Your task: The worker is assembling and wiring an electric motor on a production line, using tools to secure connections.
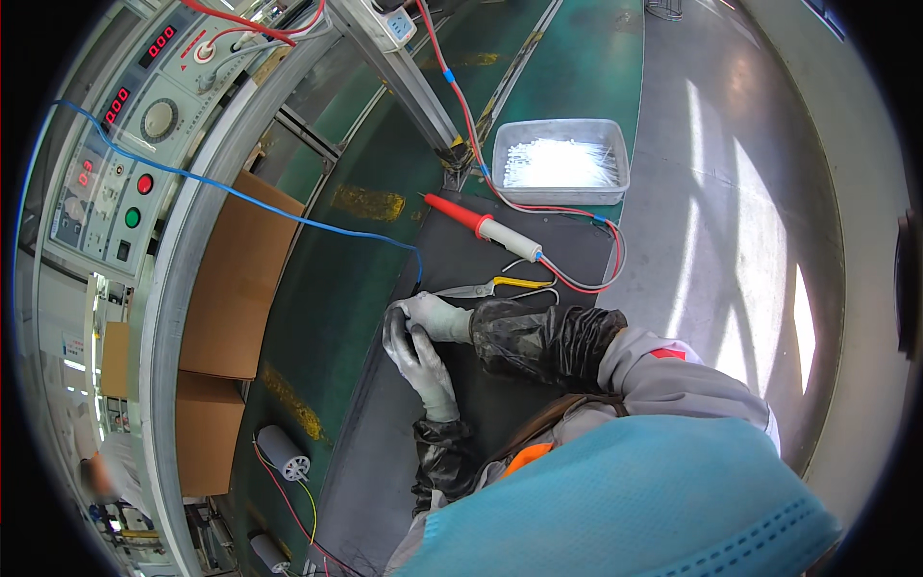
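From where I stand, the gloved right hand (pixel 435 315) and gloved left hand (pixel 415 363) are brought close together over the dark mat (pixel 567 250), fingers curled toward each other; whether they pinch anything between them I cannot tell, since the gloves hide it. What could go wrong, to my eye, is the blue lead (pixel 288 217) getting snagged and tugged, because it crosses the bench in a loose span and its dark end comes right down to the right hand. The scissors (pixel 471 290) lie just beside that same hand, blade pointing toward the fingers, so a careless sideways reach could nick a glove. As for where the lead lies, its end is at the right hand's far edge, touching or just short of it, I can't say which, and the rest runs away to the instrument panel (pixel 104 207). Beyond the scissors rests a red-and-white probe (pixel 492 231), then a clear tub (pixel 558 195) of white strips (pixel 562 163); well apart, past the left hand, lies a grey motor (pixel 284 453) with coloured wires
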Motion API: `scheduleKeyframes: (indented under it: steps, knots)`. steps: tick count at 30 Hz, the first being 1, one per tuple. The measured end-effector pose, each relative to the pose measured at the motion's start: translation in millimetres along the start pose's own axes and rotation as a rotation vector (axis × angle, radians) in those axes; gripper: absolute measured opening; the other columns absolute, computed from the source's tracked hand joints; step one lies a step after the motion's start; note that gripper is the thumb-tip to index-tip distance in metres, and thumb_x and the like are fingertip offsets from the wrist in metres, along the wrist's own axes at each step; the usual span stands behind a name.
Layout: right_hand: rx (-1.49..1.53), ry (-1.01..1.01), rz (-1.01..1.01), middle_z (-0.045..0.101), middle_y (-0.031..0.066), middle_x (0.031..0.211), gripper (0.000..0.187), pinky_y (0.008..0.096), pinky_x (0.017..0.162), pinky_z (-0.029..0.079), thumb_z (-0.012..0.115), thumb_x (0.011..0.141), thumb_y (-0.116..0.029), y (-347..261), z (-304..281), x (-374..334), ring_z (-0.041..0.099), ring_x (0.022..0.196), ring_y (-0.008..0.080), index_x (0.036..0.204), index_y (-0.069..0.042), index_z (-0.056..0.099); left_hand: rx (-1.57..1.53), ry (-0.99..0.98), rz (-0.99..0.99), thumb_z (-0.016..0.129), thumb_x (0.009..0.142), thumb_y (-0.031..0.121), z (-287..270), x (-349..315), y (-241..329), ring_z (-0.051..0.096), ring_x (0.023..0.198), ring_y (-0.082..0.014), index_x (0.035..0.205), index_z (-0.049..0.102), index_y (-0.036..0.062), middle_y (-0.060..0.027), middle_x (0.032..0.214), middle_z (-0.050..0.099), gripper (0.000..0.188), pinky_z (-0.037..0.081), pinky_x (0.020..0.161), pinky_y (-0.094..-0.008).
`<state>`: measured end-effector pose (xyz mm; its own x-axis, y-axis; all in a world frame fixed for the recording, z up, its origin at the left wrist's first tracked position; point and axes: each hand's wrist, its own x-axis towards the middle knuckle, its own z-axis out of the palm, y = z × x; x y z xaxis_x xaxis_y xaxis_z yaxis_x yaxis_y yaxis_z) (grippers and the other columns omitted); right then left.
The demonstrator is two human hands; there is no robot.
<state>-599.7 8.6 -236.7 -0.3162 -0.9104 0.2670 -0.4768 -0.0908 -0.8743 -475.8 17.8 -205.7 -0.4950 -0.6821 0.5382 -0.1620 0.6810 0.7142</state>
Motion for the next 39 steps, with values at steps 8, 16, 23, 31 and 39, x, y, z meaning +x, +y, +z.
scheduleKeyframes:
  steps: [8, 16, 23, 31, 39]
  knots:
    - [-0.044, -0.018, -0.039, 0.074, 0.0206, 0.106, 0.038, 0.0439, 0.088, 0.057, 0.059, 0.088, -0.013, -1.8, -5.4, -1.8, 0.071, 0.102, 0.0392, 0.125, -0.006, 0.065, -0.001, -0.017, -0.021, 0.054, 0.106, 0.026, -0.1, 0.2, 0.6, 0.05, 0.133, -0.0329, 0.139, 0.057, -0.0008, -0.0188, 0.142, 0.055, 0.043, 0.039, 0.113, -0.0436]
    - [0.016, 0.02, 0.005, 0.074, 0.0203, 0.101, 0.029, 0.0452, 0.089, 0.056, 0.066, 0.082, -0.01, -4.1, -1.5, -0.3, 0.071, 0.101, 0.0386, 0.111, -0.005, 0.07, -0.005, -0.021, -0.016, 0.054, 0.105, 0.023, -2.0, 0.4, 3.4, 0.049, 0.133, -0.0358, 0.139, 0.055, -0.0031, -0.0211, 0.141, 0.053, 0.042, 0.039, 0.113, -0.045]
    - [0.017, 0.043, -0.046, 0.074, 0.0208, 0.099, 0.026, 0.0463, 0.089, 0.056, 0.067, 0.083, -0.011, 2.8, 0.8, 1.1, 0.071, 0.101, 0.0394, 0.108, -0.004, 0.07, -0.005, -0.03, -0.014, 0.053, 0.106, 0.024, -0.6, 0.3, 4.7, 0.048, 0.135, -0.0355, 0.14, 0.054, -0.0037, -0.0213, 0.143, 0.052, 0.044, 0.038, 0.114, -0.0447]
    - [0.011, 0.056, -0.051, 0.075, 0.019, 0.098, 0.025, 0.0452, 0.088, 0.056, 0.068, 0.083, -0.013, 3.1, 3.2, 0.5, 0.071, 0.099, 0.0389, 0.107, -0.006, 0.07, -0.002, -0.039, -0.001, 0.052, 0.107, 0.025, -2.4, -1.3, 3.6, 0.047, 0.135, -0.0354, 0.141, 0.053, -0.0036, -0.0217, 0.144, 0.052, 0.045, 0.038, 0.113, -0.0448]
    - [0.029, 0.066, -0.032, 0.074, 0.0193, 0.1, 0.025, 0.0442, 0.087, 0.056, 0.067, 0.084, -0.012, 8.2, 6.5, 3.1, 0.071, 0.1, 0.0384, 0.109, -0.006, 0.07, 0.032, -0.031, 0.014, 0.053, 0.106, 0.025, -0.2, 0.7, -2.4, 0.049, 0.133, -0.0347, 0.139, 0.055, -0.003, -0.0206, 0.142, 0.053, 0.043, 0.039, 0.112, -0.045]
